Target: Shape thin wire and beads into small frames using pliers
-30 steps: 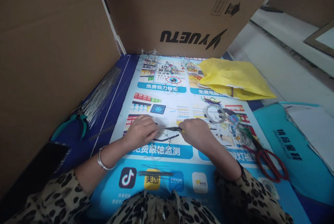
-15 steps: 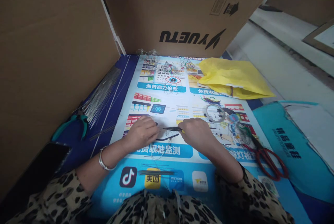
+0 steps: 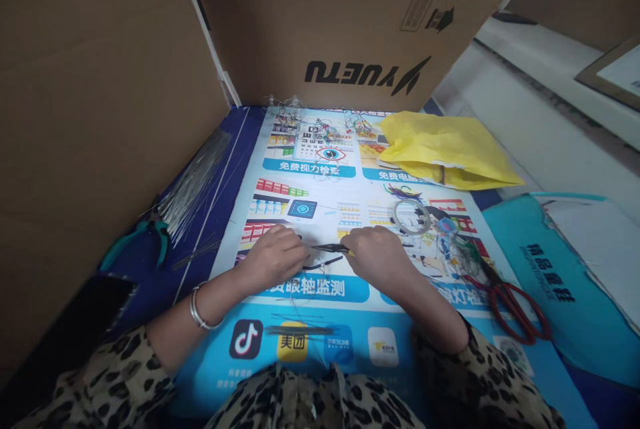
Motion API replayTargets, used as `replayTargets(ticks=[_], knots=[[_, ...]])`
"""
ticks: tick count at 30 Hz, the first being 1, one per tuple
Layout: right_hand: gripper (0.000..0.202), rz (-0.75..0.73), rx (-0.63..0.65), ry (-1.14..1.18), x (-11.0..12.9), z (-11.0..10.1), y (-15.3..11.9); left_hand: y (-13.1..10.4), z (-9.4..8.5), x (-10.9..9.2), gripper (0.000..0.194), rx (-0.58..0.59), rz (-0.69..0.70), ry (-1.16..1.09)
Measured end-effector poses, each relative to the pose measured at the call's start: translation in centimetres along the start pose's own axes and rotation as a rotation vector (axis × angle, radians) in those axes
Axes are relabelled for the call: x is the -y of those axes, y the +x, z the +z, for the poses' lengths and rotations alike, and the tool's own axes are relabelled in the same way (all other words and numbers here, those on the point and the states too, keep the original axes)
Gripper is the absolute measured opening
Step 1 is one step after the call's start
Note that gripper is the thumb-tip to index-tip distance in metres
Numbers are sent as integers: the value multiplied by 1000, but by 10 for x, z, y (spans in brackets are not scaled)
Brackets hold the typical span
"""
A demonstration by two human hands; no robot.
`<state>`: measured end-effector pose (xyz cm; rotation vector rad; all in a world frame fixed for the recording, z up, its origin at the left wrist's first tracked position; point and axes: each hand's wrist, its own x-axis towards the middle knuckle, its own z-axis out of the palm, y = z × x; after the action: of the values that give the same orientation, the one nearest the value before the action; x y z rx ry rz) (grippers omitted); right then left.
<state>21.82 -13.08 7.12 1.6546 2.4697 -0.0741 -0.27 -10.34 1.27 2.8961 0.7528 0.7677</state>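
My right hand [image 3: 377, 257] is closed round black-nosed pliers [image 3: 330, 248] with a bit of yellow handle showing, their tips pointing left. My left hand [image 3: 277, 256], a silver bangle at its wrist, has its fingers pinched together just left of the plier tips; what it grips is too small to make out. A thin black strip [image 3: 330, 262] lies beneath the pliers between the hands. Below them, fine wire [image 3: 295, 296] trails over the printed poster sheet [image 3: 350, 209]. A bundle of dark thin rods [image 3: 303, 330] rests nearer my body.
Teal-handled pliers [image 3: 163, 242] and a wire bundle [image 3: 193, 182] lie left, near a black phone [image 3: 103, 302]. Red-handled scissors [image 3: 517, 312], a clear tape roll [image 3: 411, 216] and a yellow bag [image 3: 450, 146] are right. Cardboard [image 3: 360, 16] stands behind.
My left hand has shifted very slightly to the right, toward the plier tips. The pliers and my right hand are almost unmoved.
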Motion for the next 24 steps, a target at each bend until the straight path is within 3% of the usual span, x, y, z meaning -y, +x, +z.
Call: replayTargets(ticks=[10, 18, 24], knots=[[21, 45, 21, -25, -13, 9, -3, -4, 0, 3, 13, -47, -125, -61], [18, -98, 47, 10, -6, 8, -18, -4, 2, 3, 12, -34, -138, -57], [17, -106, 38, -21, -2, 7, -20, -3, 2, 3, 13, -24, -182, -80]])
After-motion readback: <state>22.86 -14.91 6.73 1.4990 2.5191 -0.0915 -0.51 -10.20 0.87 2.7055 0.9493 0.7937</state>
